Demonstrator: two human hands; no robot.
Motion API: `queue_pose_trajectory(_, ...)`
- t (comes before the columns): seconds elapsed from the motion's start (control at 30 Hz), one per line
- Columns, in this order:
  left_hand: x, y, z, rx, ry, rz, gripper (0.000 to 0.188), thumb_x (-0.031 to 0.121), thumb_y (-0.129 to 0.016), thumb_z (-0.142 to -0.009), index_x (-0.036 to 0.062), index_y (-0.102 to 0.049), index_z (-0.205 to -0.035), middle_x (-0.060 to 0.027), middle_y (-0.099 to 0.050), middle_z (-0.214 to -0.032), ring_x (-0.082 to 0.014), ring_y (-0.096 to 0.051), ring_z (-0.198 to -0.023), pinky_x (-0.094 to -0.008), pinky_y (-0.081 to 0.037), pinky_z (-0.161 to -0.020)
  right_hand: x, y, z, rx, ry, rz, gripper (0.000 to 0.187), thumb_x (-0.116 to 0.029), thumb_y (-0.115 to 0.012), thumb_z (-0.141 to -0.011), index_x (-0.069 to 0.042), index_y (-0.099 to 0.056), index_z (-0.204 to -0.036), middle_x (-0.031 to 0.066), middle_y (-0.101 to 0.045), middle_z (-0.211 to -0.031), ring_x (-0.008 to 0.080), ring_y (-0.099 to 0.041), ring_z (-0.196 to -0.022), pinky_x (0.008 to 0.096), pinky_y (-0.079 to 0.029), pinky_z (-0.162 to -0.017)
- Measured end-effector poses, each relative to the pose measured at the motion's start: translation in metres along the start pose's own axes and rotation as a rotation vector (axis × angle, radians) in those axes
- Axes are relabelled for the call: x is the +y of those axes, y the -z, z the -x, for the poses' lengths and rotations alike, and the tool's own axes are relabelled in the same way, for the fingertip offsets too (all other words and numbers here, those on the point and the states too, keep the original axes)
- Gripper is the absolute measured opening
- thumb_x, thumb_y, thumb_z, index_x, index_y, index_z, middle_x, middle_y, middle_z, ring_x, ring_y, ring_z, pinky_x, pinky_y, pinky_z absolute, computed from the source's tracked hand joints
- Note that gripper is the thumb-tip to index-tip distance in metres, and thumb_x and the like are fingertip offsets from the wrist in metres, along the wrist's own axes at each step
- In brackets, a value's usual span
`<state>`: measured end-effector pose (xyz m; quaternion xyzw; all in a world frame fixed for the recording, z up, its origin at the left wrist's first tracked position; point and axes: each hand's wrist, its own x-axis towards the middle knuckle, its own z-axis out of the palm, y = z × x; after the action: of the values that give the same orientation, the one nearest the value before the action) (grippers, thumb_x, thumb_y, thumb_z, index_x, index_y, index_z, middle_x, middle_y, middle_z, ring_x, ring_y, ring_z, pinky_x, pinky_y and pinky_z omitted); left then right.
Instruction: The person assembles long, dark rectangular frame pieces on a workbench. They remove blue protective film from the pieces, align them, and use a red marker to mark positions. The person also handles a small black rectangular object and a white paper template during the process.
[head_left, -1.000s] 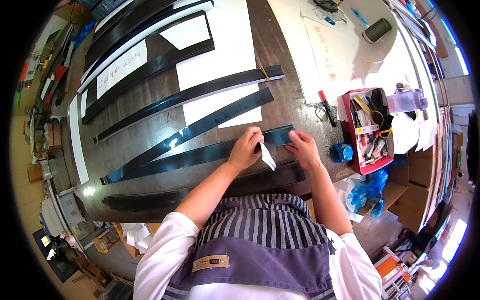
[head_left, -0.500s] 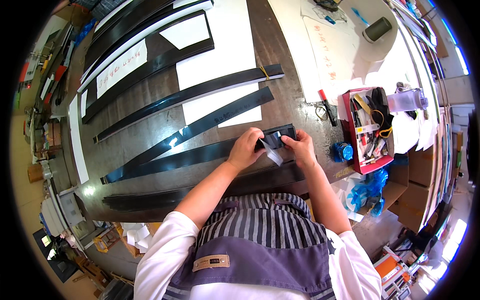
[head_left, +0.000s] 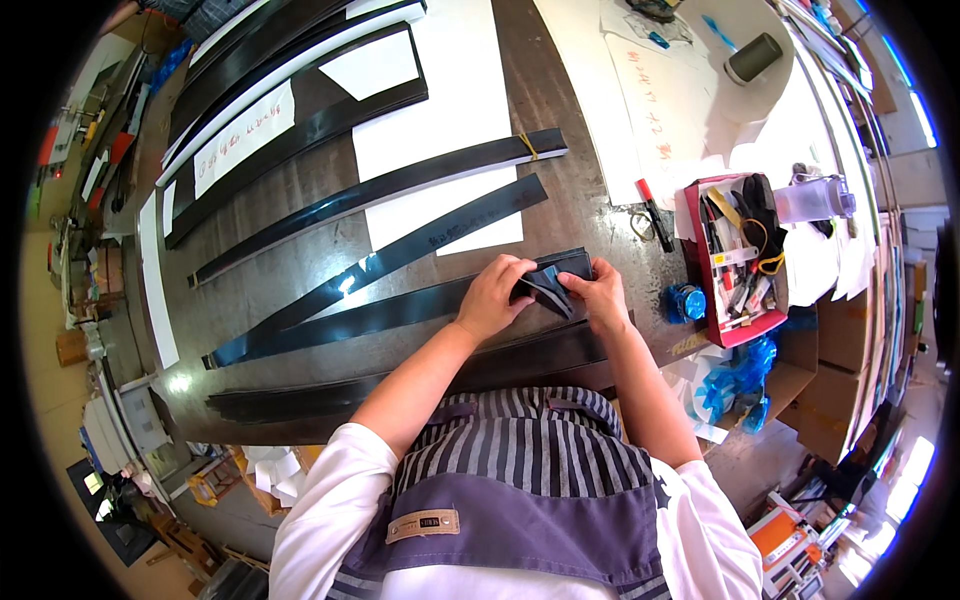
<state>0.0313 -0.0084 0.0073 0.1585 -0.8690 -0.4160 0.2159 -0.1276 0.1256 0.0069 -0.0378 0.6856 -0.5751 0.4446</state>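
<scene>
My left hand point(head_left: 490, 300) pinches the near-right stretch of a thin, glossy black strip point(head_left: 390, 312) lying on the dark table point(head_left: 590, 195). My right hand point(head_left: 600, 295) grips the right end of the same layered strips, thumb on top. Between both hands a flap of strip point(head_left: 552, 290) is bent up and curls toward me. How many layers each hand has is hidden by the fingers. Just beyond, a second black strip point(head_left: 400, 248) with handwriting lies slantwise. Farther off is a bundle of black strips point(head_left: 380, 190) tied with a yellow band point(head_left: 529, 146).
More dark strips point(head_left: 320, 395) run along the near edge. Stacked black pieces with white paper point(head_left: 245, 135) fill the far left. At right stand a red box point(head_left: 722, 330) of tools, a blue tape roll point(head_left: 686, 303), a red-capped marker point(head_left: 655, 215) and a clear bottle point(head_left: 815, 201).
The raised flap between my hands has turned: its pale side showed before, and now its dark side does. Both hands stay in nearly the same place.
</scene>
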Motion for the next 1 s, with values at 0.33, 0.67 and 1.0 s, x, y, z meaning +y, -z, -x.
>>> queue_pose_trajectory(0.33, 0.0, -0.002, -0.001, 0.019, 0.021, 0.006, 0.046, 0.004, -0.08, -0.065, 0.009, -0.054, -0.103, -0.0111, -0.054, -0.101, -0.033, -0.06, -0.095, -0.0403, -0.051, -0.08, 0.004, 0.002, -0.004, 0.03, 0.006, 0.039, 0.022, -0.008, -0.08, -0.079, -0.001, -0.063, -0.092, 0.0045, -0.067, -0.084, 0.0126, -0.061, -0.07, 0.0248, -0.051, -0.067)
queue_pose_trajectory(0.67, -0.012, -0.004, 0.002, 0.018, -0.089, -0.061, 0.046, 0.003, -0.079, -0.065, 0.0101, -0.053, -0.102, -0.0099, -0.054, -0.099, -0.0322, -0.059, -0.094, -0.0417, -0.05, -0.078, -0.006, 0.008, -0.001, 0.014, -0.155, -0.122, 0.02, -0.01, -0.076, -0.084, 0.0, -0.065, -0.097, 0.0044, -0.067, -0.089, 0.0136, -0.062, -0.075, 0.0278, -0.053, -0.071)
queue_pose_trajectory(1.0, -0.012, -0.006, 0.007, -0.002, -0.018, -0.089, 0.046, -0.001, -0.077, -0.064, 0.0096, -0.052, -0.101, -0.0111, -0.055, -0.101, -0.0337, -0.059, -0.097, -0.0418, -0.05, -0.083, -0.021, 0.003, 0.006, 0.036, -0.252, -0.233, 0.022, -0.011, -0.079, -0.082, -0.001, -0.064, -0.095, 0.0043, -0.066, -0.085, 0.0113, -0.06, -0.073, 0.0266, -0.052, -0.068)
